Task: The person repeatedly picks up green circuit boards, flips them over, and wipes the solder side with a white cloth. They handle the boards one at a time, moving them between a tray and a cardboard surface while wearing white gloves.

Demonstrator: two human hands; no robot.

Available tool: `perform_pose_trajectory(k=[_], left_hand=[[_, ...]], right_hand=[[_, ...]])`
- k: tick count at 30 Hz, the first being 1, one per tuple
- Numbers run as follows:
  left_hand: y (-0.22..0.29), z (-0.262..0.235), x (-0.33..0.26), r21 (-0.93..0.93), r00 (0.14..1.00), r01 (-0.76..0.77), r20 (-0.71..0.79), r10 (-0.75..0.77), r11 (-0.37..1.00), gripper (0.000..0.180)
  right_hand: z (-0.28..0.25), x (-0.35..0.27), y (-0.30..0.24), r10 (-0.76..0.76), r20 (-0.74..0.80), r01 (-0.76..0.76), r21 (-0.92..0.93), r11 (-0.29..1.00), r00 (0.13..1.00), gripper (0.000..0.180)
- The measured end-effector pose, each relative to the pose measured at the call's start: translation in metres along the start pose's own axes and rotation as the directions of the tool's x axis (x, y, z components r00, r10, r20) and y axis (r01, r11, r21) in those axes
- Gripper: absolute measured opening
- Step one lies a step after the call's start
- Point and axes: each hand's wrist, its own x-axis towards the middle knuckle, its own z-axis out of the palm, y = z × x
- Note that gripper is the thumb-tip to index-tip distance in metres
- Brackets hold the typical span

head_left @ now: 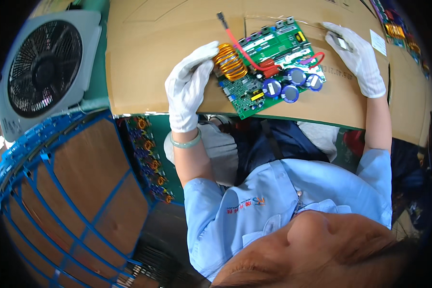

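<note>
A green circuit board [285, 41] lies on the cardboard-covered bench in front of me. At its left corner stands a copper-wound toroid coil [231, 62]. Blue-sleeved capacitors [290, 93] cluster along its near side, and a red lead [238, 44] with a dark terminal rises over it. My left hand [189, 84], in a white glove, has its fingers curled against the coil at the board's left edge. Away from the board, on the right, my gloved right hand [359, 60] is closed round a small grey-and-white piece [342, 43], whose kind I cannot make out.
Cardboard [149, 62] covers the bench. A grey box fan [45, 67] stands at the left. Below it is a blue wire-frame cart [72, 211]. More boards with coils stand in a row [151, 161] beside the bench, and others [396, 31] lie far right.
</note>
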Motion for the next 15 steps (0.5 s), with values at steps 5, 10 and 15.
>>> perform_pose_trajectory(k=[5, 10, 15], left_hand=[[-0.003, -0.011, -0.002, 0.125, 0.983, -0.049, -0.168, 0.070, 0.991, 0.020], [0.004, -0.011, -0.005, 0.056, 0.974, -0.024, -0.222, 0.036, 0.998, 0.022], [0.002, -0.021, -0.001, -0.080, 0.955, -0.046, -0.295, 0.021, 0.996, 0.024]], right_hand=[[0.001, 0.005, -0.007, 0.089, 0.089, -0.095, 0.063, 0.993, 0.992, 0.030], [0.006, 0.004, 0.001, 0.100, 0.094, -0.110, 0.112, 0.988, 0.990, 0.031], [0.003, 0.004, 0.006, 0.097, 0.105, -0.104, 0.068, 0.992, 0.990, 0.033]])
